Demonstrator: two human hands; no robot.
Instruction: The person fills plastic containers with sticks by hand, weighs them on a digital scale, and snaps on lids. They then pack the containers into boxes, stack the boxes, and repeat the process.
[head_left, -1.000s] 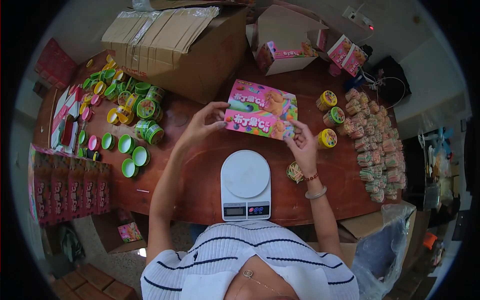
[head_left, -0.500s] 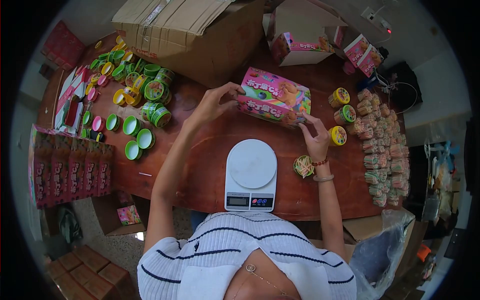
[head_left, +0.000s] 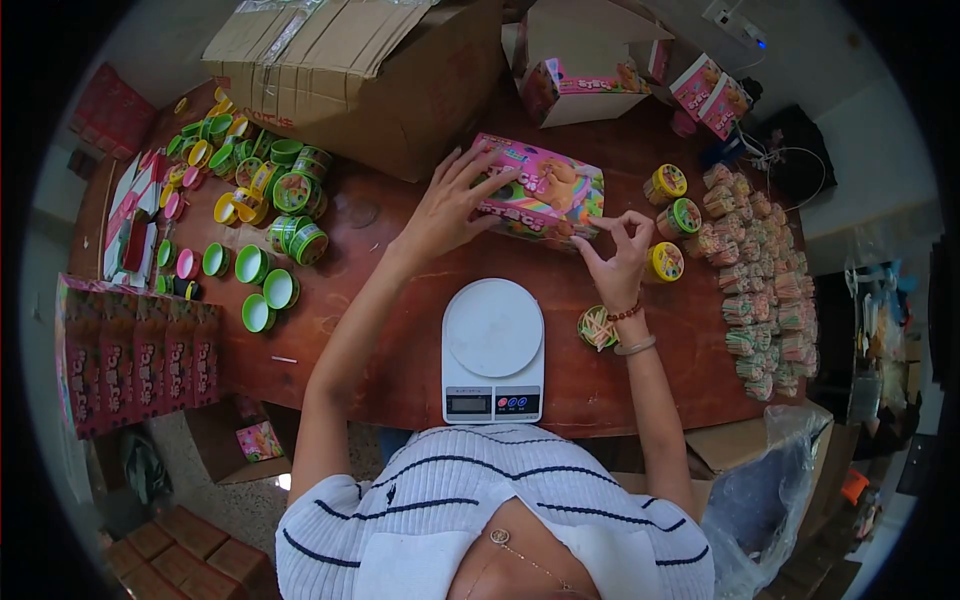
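A closed pink printed carton [head_left: 545, 190] stands on the table beyond the white kitchen scale [head_left: 493, 340]. My left hand [head_left: 450, 205] rests over its left end, fingers spread across the top. At the carton's near right corner, my right hand [head_left: 617, 258] has thumb and forefinger against the edges, in a loose pinch. Close to my right wrist sits a small round tub [head_left: 597, 328] filled with pale sticks. Several lidded tubs, among them a green-lidded one [head_left: 680, 216], stand right of the carton.
Bundles of sticks [head_left: 750, 280] line the right side. Green, yellow and pink cups [head_left: 252, 264] spread over the left. A large cardboard box [head_left: 370, 90] and an open display carton [head_left: 590, 105] are at the back. Pink cartons [head_left: 135, 345] stand front left.
My left hand has gone from gripping the carton's left edge to lying spread over its top. My right hand stays by the near right corner. The whole view has shifted slightly.
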